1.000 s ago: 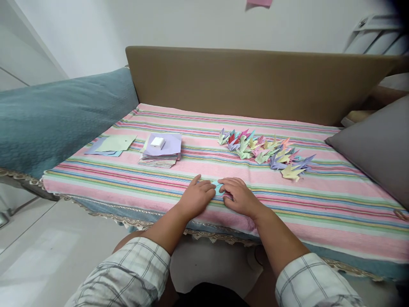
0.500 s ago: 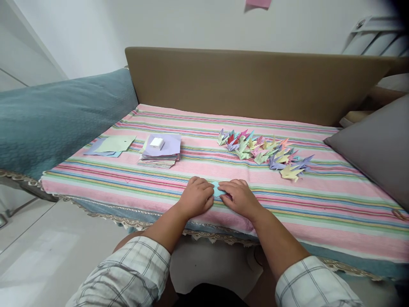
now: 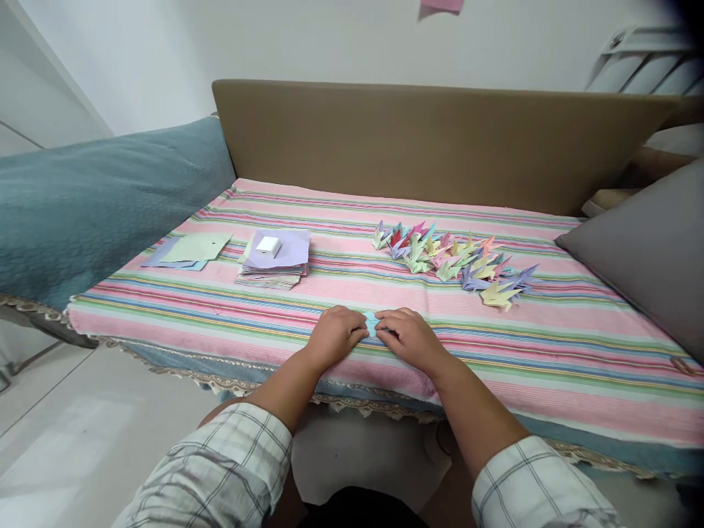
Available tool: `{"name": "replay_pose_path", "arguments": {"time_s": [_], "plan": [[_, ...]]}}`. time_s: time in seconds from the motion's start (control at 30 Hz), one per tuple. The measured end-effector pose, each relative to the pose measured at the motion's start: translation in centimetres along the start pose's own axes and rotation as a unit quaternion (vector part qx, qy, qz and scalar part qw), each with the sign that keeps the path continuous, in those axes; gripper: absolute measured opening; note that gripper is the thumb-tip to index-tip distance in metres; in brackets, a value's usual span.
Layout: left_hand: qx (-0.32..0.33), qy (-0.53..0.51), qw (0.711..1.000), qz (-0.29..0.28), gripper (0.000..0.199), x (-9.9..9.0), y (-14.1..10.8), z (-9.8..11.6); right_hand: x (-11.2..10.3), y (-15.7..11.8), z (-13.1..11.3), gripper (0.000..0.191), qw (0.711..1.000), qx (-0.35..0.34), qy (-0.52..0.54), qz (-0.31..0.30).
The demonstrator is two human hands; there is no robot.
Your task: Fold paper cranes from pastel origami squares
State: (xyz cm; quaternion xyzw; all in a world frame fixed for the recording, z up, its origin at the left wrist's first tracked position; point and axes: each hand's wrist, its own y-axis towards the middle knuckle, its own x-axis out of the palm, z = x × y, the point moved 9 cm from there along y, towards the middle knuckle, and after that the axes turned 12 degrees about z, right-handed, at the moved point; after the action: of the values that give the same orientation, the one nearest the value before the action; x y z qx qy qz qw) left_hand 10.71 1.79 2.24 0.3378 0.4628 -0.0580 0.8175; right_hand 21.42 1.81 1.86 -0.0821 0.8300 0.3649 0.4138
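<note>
A small piece of light blue folded paper (image 3: 371,324) lies on the striped cloth, mostly covered by my fingers. My left hand (image 3: 336,337) is closed on its left side, thumb and fingertips together at the edge. From the right, my right hand (image 3: 408,337) pinches the other side between thumb and fingers. Only a narrow strip of the paper shows between the two hands. Beyond my right hand stand several folded paper cranes (image 3: 448,260) in many colours, grouped in slanting rows.
Left of centre is a stack of square paper (image 3: 275,275) with a small white box (image 3: 268,247) on top. Loose sheets (image 3: 195,248) lie farther left. A grey cushion (image 3: 643,249) rests at the right, and a brown backrest (image 3: 440,147) closes off the rear.
My left hand's fingers have shifted slightly on the blue paper, with the thumb nearer its lower edge. The right hand keeps its pinch. The whole view has drifted a little.
</note>
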Motion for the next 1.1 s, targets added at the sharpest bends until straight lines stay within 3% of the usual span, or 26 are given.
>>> {"name": "replay_pose_path", "arguments": {"time_s": [0.33, 0.6, 1.1], "plan": [[-0.029, 0.069, 0.997, 0.012, 0.018, 0.4, -0.2, -0.2, 0.2, 0.1, 0.2, 0.016, 0.999, 0.036, -0.01, 0.001], [-0.055, 0.05, 0.997, 0.036, 0.015, -0.3, -0.3, -0.4, 0.0, 0.0, 0.7, 0.013, 0.997, 0.074, -0.005, 0.028], [-0.065, 0.025, 0.997, 0.042, 0.012, -0.3, -0.1, -0.6, 0.2, -0.1, 1.4, 0.009, 0.989, 0.14, 0.041, 0.022]]}}
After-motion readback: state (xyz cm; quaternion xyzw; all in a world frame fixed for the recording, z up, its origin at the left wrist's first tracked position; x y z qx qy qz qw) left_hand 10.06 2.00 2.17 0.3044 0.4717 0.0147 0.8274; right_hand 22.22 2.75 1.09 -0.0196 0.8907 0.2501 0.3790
